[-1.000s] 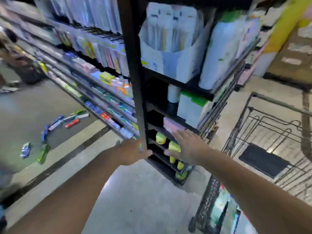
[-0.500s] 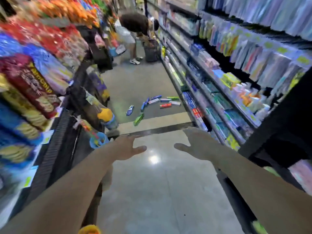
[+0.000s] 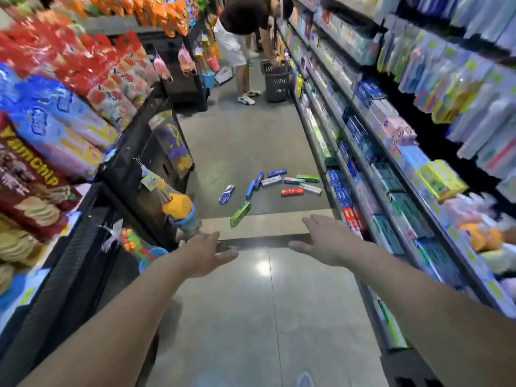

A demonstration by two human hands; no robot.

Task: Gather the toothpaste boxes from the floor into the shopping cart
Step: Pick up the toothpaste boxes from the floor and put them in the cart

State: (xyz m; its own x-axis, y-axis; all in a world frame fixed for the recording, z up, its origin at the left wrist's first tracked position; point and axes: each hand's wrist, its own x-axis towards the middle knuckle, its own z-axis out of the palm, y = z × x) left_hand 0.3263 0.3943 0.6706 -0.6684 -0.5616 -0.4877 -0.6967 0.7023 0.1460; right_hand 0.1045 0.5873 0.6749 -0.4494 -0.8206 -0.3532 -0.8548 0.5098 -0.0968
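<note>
Toothpaste boxes: ten counted, scattered on the grey floor mid-aisle, close to the base of the right-hand shelving.
Box colours: four blue, two green, one red, three pale with coloured print.
Nearest box: the green box, lying across the edge of a light floor strip.
Outlying box: the blue box, apart to the left of the cluster.
Left hand: extended forward, palm down, fingers straight, released; holds nothing.
Right hand: extended forward, palm down, fingers spread, released; holds nothing.
Hand-to-box relation: both hands are in the air, well apart from the boxes.
Legible writing: "YamChip" on a dark red snack bag, left shelving; box print is too blurred to read.
Other person: one, bent over a dark basket at the far end.
</note>
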